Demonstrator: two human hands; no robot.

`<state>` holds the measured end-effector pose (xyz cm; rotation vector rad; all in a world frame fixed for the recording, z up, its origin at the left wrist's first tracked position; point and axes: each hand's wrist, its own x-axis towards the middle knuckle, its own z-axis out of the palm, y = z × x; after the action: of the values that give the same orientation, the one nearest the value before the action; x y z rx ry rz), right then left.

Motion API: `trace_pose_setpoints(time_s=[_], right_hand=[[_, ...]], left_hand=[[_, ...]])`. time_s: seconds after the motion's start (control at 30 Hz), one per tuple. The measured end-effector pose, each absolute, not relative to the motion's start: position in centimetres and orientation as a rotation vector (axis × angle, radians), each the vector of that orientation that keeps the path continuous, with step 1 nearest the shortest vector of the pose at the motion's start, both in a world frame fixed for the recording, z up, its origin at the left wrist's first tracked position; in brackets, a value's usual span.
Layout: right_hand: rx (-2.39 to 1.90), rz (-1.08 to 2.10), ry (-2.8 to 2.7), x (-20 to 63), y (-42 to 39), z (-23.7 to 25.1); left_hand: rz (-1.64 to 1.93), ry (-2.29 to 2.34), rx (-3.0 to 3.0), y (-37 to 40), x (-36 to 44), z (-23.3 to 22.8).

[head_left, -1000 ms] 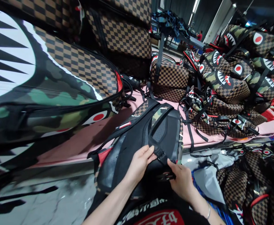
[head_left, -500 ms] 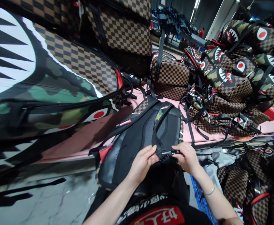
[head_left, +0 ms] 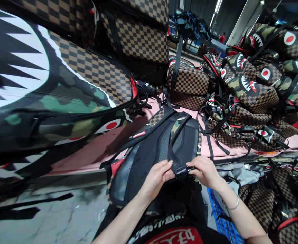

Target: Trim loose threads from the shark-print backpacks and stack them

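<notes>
Lying back-up on the near edge of the pink counter (head_left: 93, 149), a black backpack (head_left: 149, 156) is seen; its strap end (head_left: 178, 166) is pinched by the left hand (head_left: 156, 178) in a closed grip and likewise by the right hand (head_left: 205, 171), with piled backpacks (head_left: 250, 98) far right.

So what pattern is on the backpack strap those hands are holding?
Green camouflage on the upper shoulder strap, black near the left hand and right hand; head view shows it.

Right hand (head_left: 205, 171) rose from below the backpack (head_left: 149, 162) strap end (head_left: 181, 166), now pinching it opposite left hand (head_left: 157, 176).
</notes>
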<state>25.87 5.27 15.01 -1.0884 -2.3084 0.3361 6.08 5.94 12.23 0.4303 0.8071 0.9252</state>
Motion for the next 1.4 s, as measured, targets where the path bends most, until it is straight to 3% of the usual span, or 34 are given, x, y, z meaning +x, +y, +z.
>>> trace_pose_setpoints(time_s=[0.37, 0.7, 0.77, 0.97, 1.07, 1.4], right_hand=[[-1.124, 0.194, -2.48, 24.7, 5.9, 15.6], [-1.438, 1.105, -1.66, 24.7, 5.1, 14.0], [-1.512, 1.017, -1.674, 23.7, 4.7, 13.9], [-1.537, 0.318, -1.899, 21.7, 4.0, 14.4], [-1.455, 0.204, -1.943, 21.8, 3.4, 15.0], [-1.354, 1.042, -1.326, 24.3, 4.3, 15.1]], left_hand=[[0.913, 0.819, 0.455, 5.8, 6.0, 12.4], [1.012, 0.884, 0.442, 5.7, 6.3, 12.6], [1.052, 0.917, 0.456, 5.7, 6.7, 13.1], [1.096, 0.96, 0.491, 5.8, 7.4, 14.3], [1.078, 0.964, 0.5, 6.0, 7.2, 14.3], [1.114, 0.928, 0.485, 6.4, 6.8, 13.7]])
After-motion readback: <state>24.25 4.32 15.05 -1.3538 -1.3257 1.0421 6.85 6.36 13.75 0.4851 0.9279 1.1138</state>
